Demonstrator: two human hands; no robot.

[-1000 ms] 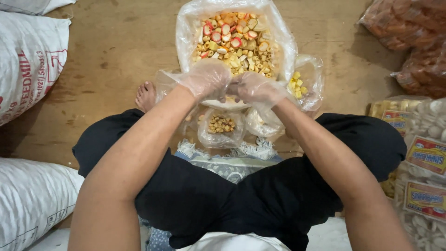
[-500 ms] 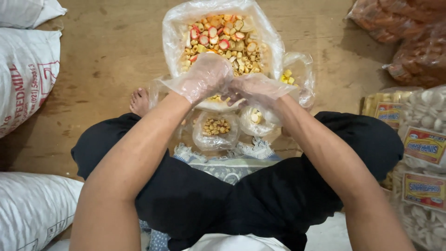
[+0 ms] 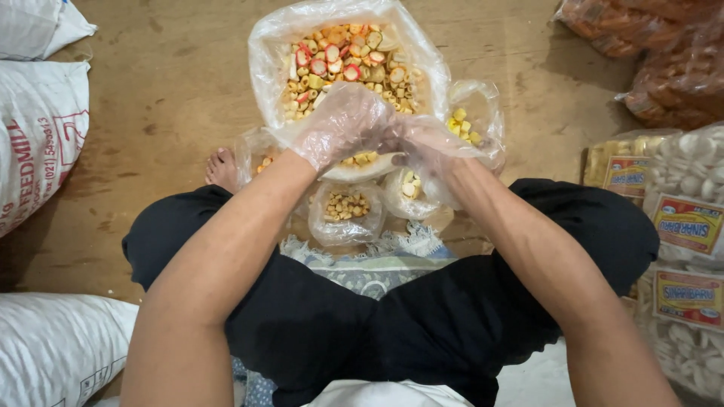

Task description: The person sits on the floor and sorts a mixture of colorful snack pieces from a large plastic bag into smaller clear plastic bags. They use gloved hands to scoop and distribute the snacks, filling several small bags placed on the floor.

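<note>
Sitting cross-legged on the brown floor (image 3: 173, 90), I keep the big clear plastic bag of mixed coloured crackers (image 3: 347, 64) open just ahead for easy reach. My gloved left hand (image 3: 343, 124) and right hand (image 3: 426, 147) meet, pinched narrow on clear plastic; small filled packets (image 3: 347, 207) lie by my knees.

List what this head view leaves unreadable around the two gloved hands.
- What the left hand and right hand pinch together: hidden by crumpled clear gloves, so neither grip can be judged.
- Near edge of the big snack bag: covered by both hands.
- Small bag beside the foot: contents mostly behind the left wrist.
- Packets at right: cut off by the frame edge.
</note>
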